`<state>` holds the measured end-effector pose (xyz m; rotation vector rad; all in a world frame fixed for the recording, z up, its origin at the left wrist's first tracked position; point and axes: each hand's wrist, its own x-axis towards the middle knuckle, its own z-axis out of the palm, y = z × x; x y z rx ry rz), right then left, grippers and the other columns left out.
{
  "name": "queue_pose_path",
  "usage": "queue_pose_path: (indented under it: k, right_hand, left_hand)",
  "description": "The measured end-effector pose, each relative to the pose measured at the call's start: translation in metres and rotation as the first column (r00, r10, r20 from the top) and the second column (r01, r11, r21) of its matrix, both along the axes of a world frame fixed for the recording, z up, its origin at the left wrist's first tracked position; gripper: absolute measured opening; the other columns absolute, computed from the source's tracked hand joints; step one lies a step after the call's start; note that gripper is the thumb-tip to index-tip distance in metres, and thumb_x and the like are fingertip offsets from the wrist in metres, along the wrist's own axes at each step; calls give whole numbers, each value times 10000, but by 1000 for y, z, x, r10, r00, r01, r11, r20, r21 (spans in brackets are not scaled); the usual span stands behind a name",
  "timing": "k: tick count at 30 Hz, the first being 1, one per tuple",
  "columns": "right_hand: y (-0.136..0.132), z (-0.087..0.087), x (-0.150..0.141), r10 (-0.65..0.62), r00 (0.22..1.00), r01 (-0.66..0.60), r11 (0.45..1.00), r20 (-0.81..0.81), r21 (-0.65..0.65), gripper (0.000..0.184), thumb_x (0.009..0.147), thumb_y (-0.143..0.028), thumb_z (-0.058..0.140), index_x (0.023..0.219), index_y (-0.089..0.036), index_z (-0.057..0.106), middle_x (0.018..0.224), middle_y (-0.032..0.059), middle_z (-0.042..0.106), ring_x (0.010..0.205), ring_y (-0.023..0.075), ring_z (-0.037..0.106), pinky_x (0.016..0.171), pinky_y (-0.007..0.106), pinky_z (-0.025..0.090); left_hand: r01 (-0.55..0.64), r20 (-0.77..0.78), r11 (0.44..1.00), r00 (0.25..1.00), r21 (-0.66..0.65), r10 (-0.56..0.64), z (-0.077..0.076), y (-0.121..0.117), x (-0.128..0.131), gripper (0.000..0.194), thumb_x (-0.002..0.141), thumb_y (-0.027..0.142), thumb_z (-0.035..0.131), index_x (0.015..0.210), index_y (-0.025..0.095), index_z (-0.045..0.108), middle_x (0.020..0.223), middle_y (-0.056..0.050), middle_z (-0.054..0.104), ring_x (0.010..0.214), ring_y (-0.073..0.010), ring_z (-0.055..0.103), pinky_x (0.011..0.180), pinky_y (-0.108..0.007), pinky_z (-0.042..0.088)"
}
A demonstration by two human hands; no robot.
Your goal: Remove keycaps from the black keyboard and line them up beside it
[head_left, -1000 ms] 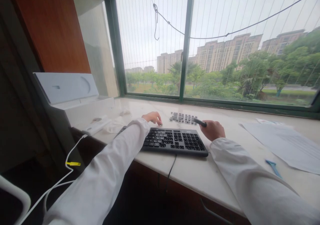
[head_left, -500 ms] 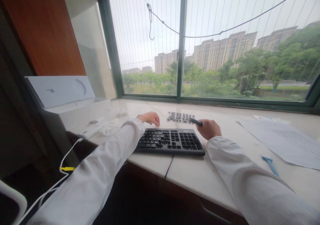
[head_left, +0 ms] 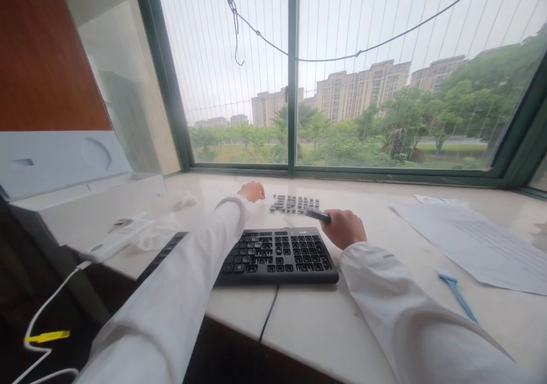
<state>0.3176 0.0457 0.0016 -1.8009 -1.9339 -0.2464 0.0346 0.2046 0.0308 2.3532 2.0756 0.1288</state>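
Note:
A black keyboard lies on the white tabletop, with keycaps off over its right part and dark sockets bare there. Behind it, loose keycaps are laid out in rows. My right hand is closed around the dark handle of a small brush, whose tip points left at the near edge of the keycaps. Just left of those keycaps is my left hand, its fingers curled together; whatever they may hold is hidden. My left sleeve covers part of the keyboard.
Printed paper sheets lie at the right, with a blue plastic tool in front. On the left are an open white box, a white power strip and crumpled plastic. The keyboard's cable runs over the front edge.
My left hand has moved from above the keyboard's back edge toward the window, beside the keycaps. The brush stays in my right hand. The whole view has shifted.

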Motion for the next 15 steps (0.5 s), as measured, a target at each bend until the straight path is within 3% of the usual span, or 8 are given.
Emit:
queue_pose_path:
  k: [7, 15]
  right_hand:
    - [2, -4, -1, 38, 999, -38, 999, 13, 9, 383, 876, -357, 377, 720, -212, 695, 707, 74, 664, 613, 166, 576, 553, 256, 313]
    - [4, -6, 1, 27, 1000, -27, 1000, 15, -11, 375, 879, -358, 378, 767, -217, 708, 735, 81, 672, 632, 170, 576, 572, 256, 319]
  left_hand:
    - [-26, -22, 999, 999, -31, 25, 0, 35, 16, 226, 716, 359, 663, 904, 243, 710, 731, -30, 705, 667, -131, 644, 747, -225, 448]
    - [2, -66, 1000, 998, 16, -1, -3, 43, 33, 221, 666, 306, 717, 871, 222, 722, 735, -67, 696, 848, -191, 633, 807, -260, 422]
